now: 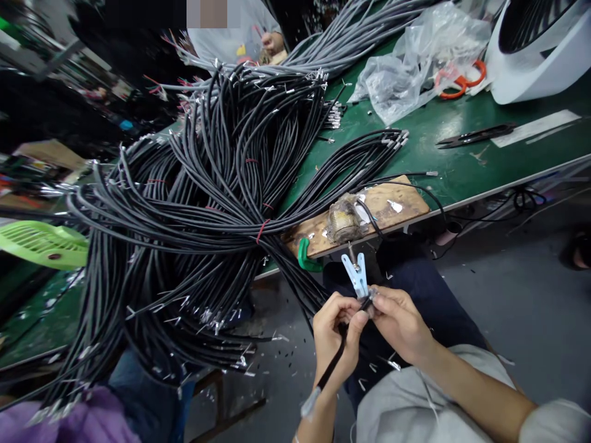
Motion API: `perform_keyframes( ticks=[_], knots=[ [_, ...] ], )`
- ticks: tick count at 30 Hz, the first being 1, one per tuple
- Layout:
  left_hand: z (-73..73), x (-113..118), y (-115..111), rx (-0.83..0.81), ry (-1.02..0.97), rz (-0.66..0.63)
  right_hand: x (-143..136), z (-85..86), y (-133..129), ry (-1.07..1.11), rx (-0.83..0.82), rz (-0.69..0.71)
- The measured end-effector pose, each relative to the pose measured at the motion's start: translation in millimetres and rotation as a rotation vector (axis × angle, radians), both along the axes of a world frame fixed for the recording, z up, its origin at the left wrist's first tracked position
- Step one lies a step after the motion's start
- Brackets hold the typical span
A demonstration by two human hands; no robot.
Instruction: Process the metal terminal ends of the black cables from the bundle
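A short black cable (333,363) runs through my left hand (339,323), whose fingers are closed round it; its pale end hangs over the wrist. Close against it, my right hand (399,320) pinches the cable's other end, where something small and clear shows between the fingertips. Just above the fingers is a light blue clothespin (355,275), hanging at a thin metal rod under a wooden board (406,206). A lump of yellowish, glue-covered material (344,220) sits on that board, beside a green clamp (307,257).
Large bundles of black cables (240,184) cover the green table (462,172) at left. Farther back lie grey cables (332,49), a plastic bag (406,74), orange-handled scissors (455,83) and a white fan (530,61). Another person's hand (272,46) shows at the top.
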State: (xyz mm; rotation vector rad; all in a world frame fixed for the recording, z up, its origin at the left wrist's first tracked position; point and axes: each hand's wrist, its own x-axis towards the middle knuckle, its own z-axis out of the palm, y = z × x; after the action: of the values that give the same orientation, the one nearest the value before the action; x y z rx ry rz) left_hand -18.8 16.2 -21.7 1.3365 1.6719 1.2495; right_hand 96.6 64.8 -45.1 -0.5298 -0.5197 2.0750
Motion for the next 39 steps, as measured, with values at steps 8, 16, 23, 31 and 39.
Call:
perform_keyframes(
  ticks=[8,16,23,31,39],
  knots=[
    [11.6,-7.4,3.5,-0.018,-0.033,-0.191,-0.1,3.0,5.3,0.07,-0.122,0.157],
    [15.7,-12.2,4.4,-0.204,-0.107,-0.177,7.3,6.2,12.8,-0.235,0.255,0.009],
    [7.9,-6.4,5.4,-0.088,-0.089,-0.18,2.5,4.4,10.8,-0.416,0.283,-0.027],
    [10.7,-14.5,8.2,-0.092,-0.167,-0.237,14.3,4.4,13.1,-0.607,0.769,-0.213],
    [15.9,-8.8,10.2,0.083,0.04,-0.178,36.1,10.9,60.1,-0.318,0.413,0.704]
  ],
)
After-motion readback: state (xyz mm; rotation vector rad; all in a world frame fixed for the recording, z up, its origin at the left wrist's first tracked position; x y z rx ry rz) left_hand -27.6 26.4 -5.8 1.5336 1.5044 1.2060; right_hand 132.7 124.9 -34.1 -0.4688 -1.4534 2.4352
